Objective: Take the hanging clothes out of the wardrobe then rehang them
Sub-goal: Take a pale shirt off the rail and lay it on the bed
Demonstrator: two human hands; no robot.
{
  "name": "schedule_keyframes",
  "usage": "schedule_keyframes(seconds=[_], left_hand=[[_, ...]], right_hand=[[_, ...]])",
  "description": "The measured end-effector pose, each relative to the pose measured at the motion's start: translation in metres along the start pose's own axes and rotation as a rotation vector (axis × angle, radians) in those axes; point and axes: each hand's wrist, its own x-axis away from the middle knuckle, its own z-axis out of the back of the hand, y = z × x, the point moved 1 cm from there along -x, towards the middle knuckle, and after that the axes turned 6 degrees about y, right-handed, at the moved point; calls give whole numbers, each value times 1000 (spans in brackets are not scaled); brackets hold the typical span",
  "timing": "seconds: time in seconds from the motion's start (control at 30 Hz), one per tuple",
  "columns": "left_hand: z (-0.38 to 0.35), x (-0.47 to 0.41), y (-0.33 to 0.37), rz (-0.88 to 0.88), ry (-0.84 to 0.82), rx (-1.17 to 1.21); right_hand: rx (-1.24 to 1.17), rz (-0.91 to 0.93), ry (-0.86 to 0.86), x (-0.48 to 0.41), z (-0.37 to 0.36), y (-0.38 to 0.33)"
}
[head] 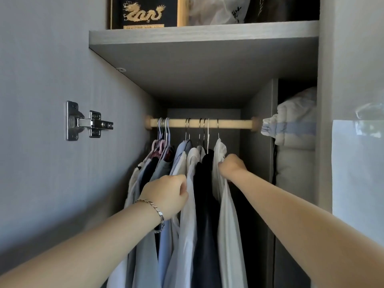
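Observation:
Several garments hang on hangers from a pale wooden rail [228,123] inside the grey wardrobe. From left come pink hangers [161,145] with mixed clothes, a light blue shirt [181,150], a white shirt [190,196], a black garment [204,204] and a white garment [228,215] at the right. My left hand [166,195], with a bracelet at the wrist, pinches the shoulder of the white shirt. My right hand [231,166] grips the shoulder of the rightmost white garment.
A grey shelf [203,34] above the rail carries a black box with a gold dragon [143,12] and bags. A metal door hinge [87,121] sits on the left panel. Folded white and blue bedding [293,125] fills the compartment to the right.

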Motion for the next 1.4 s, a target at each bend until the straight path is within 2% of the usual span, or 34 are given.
schedule_keyframes(seconds=[0.17,0.27,0.47,0.63,0.77,1.1,1.27,1.4], left_hand=[[-2,-18,-3,43,9,16],[-1,-20,-5,43,30,-8],[5,-21,-10,21,57,-21],[12,-2,-2,16,145,-43],[11,27,10,-15,149,43],[-4,131,81,-92,-107,235],[-6,189,143,-218,-250,231],[-17,249,209,-287,-348,272]], right_hand=[[-71,-66,-57,-21,-9,-9],[-113,-83,8,-18,-5,-1],[-124,11,175,-3,12,2],[-41,102,104,45,18,9],[55,64,57,99,32,30],[162,-62,-45,276,109,130],[273,-53,-176,365,174,189],[314,-139,-175,443,232,231]])
